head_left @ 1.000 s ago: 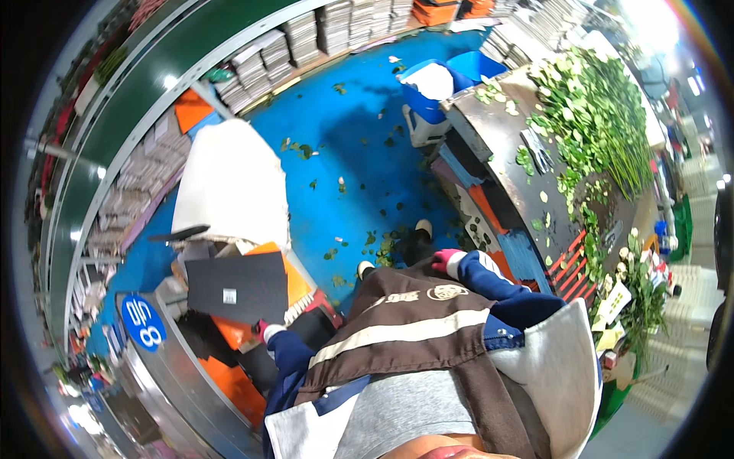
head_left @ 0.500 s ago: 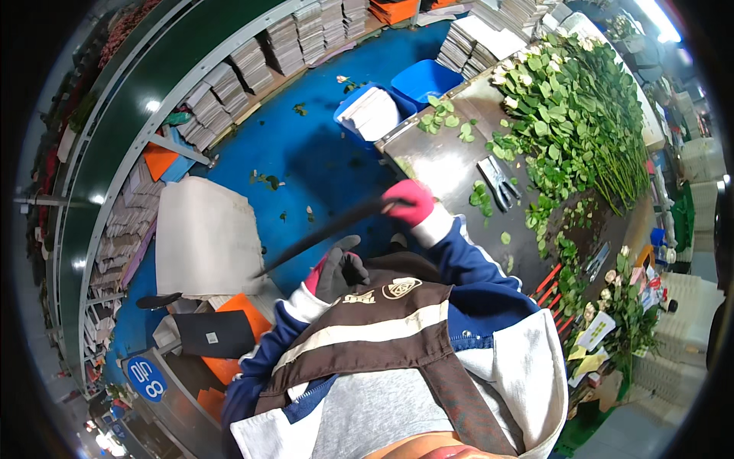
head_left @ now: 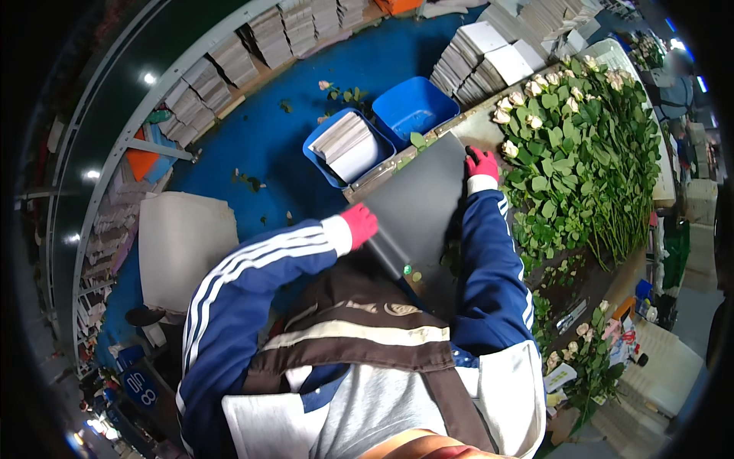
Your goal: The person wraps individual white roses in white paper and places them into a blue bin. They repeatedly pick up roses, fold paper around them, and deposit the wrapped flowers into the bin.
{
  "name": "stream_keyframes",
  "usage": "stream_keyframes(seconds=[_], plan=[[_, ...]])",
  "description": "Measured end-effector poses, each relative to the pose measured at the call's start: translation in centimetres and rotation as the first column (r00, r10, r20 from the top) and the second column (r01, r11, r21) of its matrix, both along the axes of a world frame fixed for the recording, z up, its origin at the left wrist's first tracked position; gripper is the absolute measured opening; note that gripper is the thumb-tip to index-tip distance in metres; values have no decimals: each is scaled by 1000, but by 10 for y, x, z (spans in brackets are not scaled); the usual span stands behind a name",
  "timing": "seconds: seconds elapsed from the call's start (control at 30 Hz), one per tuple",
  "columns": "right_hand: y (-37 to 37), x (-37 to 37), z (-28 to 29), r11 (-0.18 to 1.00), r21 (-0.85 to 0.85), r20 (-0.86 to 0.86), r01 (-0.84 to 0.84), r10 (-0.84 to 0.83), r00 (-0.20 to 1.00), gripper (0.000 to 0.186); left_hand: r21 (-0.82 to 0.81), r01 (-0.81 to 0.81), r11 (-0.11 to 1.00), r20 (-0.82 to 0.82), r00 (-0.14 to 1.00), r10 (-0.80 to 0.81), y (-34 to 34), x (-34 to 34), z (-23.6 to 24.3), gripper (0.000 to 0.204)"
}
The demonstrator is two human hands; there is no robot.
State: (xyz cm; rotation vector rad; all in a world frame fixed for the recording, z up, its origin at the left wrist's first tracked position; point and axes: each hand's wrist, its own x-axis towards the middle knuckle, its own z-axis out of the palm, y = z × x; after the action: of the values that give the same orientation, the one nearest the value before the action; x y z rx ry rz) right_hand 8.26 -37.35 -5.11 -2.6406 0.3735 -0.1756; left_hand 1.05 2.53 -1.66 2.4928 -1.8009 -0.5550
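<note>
A black sheet [head_left: 417, 203] lies across the left part of the worktable [head_left: 615, 286] in front of me. My left hand [head_left: 359, 225], in a pink glove, grips the sheet's left edge near its front. My right hand [head_left: 480, 164], in a pink and dark glove, holds the sheet's far right corner. A green round speck [head_left: 407, 270] shows at the sheet's near edge. Right beside my right hand lies a broad pile of white roses with long leafy stems [head_left: 562, 157].
Blue bins [head_left: 417, 107], one holding white paper bundles [head_left: 342, 141], stand beyond the table. Paper stacks [head_left: 271, 38] line a rack at the back. A pale covered stand [head_left: 183, 252] is at left. Loose leaves lie on the blue floor [head_left: 283, 168]. More roses [head_left: 589, 344] sit at lower right.
I have turned toward the right-hand table. The black sheet, raised in my hand half a second ago, now lies over the table corner with both hands on it; it covers where pliers lay.
</note>
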Motion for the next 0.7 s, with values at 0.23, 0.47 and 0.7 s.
stream_keyframes(seconds=[0.23,0.47,0.7], plan=[[125,26,51,892,-69,118,-447,452,884,46,-73,66,995,-121,990,-75,8,22,-18,30],[309,111,-51,399,-332,-418,-855,751,512,28,-133,-11,991,8,1000,12,5,11,-21,13],[289,175,-3,82,-194,-159,-978,981,114,28,-99,-58,993,-88,995,49,-3,16,-21,12]])
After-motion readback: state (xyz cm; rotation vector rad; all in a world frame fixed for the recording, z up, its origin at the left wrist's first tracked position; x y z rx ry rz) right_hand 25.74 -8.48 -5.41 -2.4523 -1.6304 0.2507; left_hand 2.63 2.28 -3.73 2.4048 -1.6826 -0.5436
